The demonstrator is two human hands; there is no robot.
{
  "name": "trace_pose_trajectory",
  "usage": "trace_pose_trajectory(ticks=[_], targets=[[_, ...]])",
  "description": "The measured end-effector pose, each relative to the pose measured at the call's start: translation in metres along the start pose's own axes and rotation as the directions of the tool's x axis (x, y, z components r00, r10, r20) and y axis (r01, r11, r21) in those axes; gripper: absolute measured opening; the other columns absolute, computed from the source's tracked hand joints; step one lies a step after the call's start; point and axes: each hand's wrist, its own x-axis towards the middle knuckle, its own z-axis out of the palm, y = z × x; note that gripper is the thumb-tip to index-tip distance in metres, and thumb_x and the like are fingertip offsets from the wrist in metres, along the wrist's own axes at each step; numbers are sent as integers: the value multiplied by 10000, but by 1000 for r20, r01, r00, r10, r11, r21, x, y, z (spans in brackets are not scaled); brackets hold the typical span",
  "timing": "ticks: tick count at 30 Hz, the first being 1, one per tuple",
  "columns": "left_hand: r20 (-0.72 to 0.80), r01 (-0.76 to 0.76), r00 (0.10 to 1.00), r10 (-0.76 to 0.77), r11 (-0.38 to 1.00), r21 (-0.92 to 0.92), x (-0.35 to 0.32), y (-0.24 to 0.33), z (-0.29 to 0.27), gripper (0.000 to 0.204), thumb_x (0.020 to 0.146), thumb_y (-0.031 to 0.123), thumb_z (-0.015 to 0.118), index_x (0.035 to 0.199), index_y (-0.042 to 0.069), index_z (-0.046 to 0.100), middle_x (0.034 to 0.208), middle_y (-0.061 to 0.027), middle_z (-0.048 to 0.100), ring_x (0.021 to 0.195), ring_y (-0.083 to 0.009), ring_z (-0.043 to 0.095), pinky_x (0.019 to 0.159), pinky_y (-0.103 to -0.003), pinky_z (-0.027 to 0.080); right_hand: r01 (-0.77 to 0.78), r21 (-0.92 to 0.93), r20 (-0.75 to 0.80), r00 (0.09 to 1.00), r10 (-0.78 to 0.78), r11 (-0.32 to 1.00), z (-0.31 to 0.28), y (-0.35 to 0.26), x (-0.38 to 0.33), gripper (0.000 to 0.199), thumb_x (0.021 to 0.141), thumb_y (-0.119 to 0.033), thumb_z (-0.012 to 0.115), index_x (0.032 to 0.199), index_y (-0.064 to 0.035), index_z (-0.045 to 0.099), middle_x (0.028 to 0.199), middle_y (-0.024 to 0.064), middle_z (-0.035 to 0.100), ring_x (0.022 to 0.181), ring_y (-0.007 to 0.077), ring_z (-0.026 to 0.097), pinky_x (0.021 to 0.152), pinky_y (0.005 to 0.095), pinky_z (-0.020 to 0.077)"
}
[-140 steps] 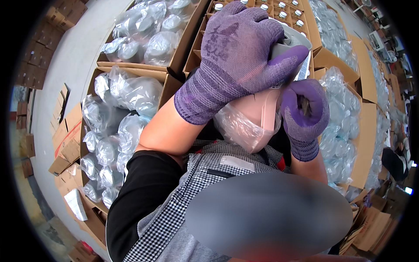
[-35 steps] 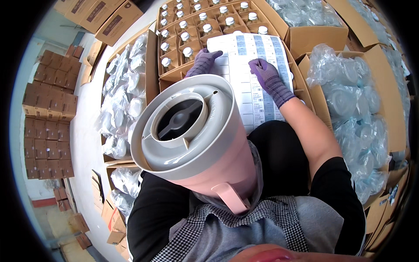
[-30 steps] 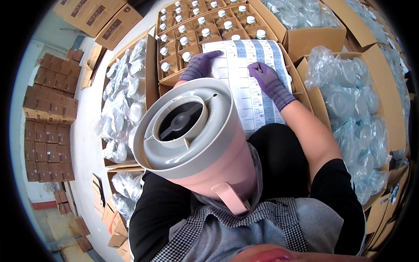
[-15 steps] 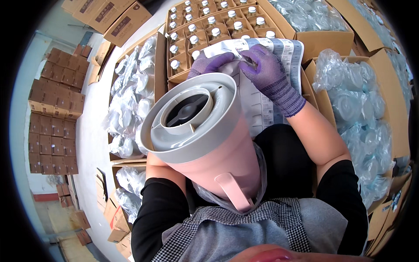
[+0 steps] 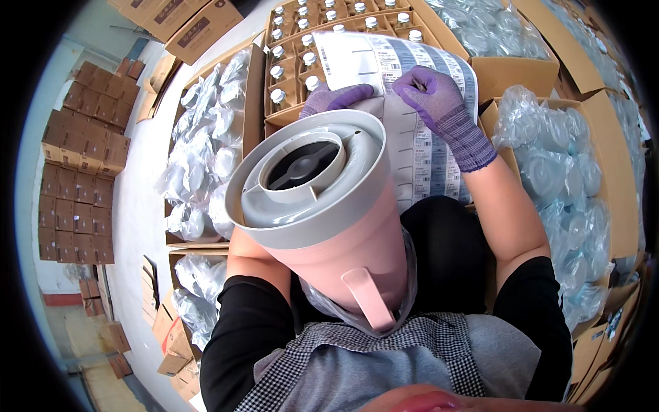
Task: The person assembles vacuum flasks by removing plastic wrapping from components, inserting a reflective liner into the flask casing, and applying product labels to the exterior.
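Note:
A sheet of printed labels (image 5: 439, 161), with a bare white patch at its far left corner, spreads across my lap and up over a bottle carton. My left hand (image 5: 336, 98), in a purple glove, grips the sheet with the thumb on top; its other fingers are hidden beneath. Above the sheet, my gloved right hand (image 5: 439, 99) has thumb and fingertips drawn together, with a small dark thing between them that I cannot make out. A pink pitcher (image 5: 343, 254) with a grey rim and black centre stands in front of my body, covering part of my left forearm.
White-capped bottles (image 5: 312, 83) stand in a divided carton ahead. Bagged clear containers fill a carton at the left (image 5: 206, 151) and another at the right (image 5: 563, 165). Brown boxes (image 5: 82, 165) are stacked along the far left wall.
The sheet's far edge has swung up and lies flatter, covering more bottles. My right hand has shifted slightly right, away from my left hand, which stays at the sheet.

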Motion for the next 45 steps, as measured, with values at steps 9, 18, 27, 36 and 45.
trace_pose_trajectory(ticks=[9, 18, 27, 36, 45], targets=[[-29, 192, 977, -213, 927, -321, -8, 0, -4, 408, 864, 87, 701, 1268, 55, 656, 1134, -140, 707, 1038, -239, 695, 918, -322, 542, 163, -246, -107, 975, -194, 955, 14, -15, -18, 349, 847, -320, 777, 1066, -57, 709, 927, 93, 625, 859, 237, 633, 798, 349, 533], [170, -99, 984, 52, 955, 278, -1, 10, -23, 351, 933, 124, 674, 1270, 33, 637, 1119, -144, 706, 1011, -221, 701, 891, -324, 561, -102, 350, -242, 950, 195, 931, 13, -6, -10, 197, 914, -187, 693, 999, -9, 694, 796, -10, 581, 728, 152, 585, 713, 304, 507], [-388, 651, 697, -603, 759, -11, 22, -31, -51, 755, 803, 478, 824, 1314, -26, 590, 1274, -162, 666, 1177, -247, 636, 1072, -378, 449, 281, 717, -228, 959, -167, 638, -71, -48, -51, 300, 1013, -136, 522, 1233, 56, 593, 760, 54, 562, 558, 77, 392, 561, 246, 325], [-66, -236, 971, 230, 966, -101, -86, 209, -79, 653, 946, 577, 535, 1131, -39, 649, 1289, -319, 580, 1246, -414, 562, 1040, -486, 452, 294, 320, -132, 955, -265, 901, -71, -130, -129, 326, 936, -83, 632, 1245, 14, 594, 976, 136, 678, 817, 201, 651, 769, 321, 537], [-290, -5, 949, 123, 926, 378, -128, 261, -19, 699, 685, 720, 713, 779, 32, 628, 1389, -278, 544, 1263, -354, 557, 1111, -483, 375, 448, 463, 138, 816, -561, 765, -13, -181, -136, 630, 907, 1, 702, 1477, 22, 434, 967, 26, 650, 869, 73, 614, 801, 219, 487]])
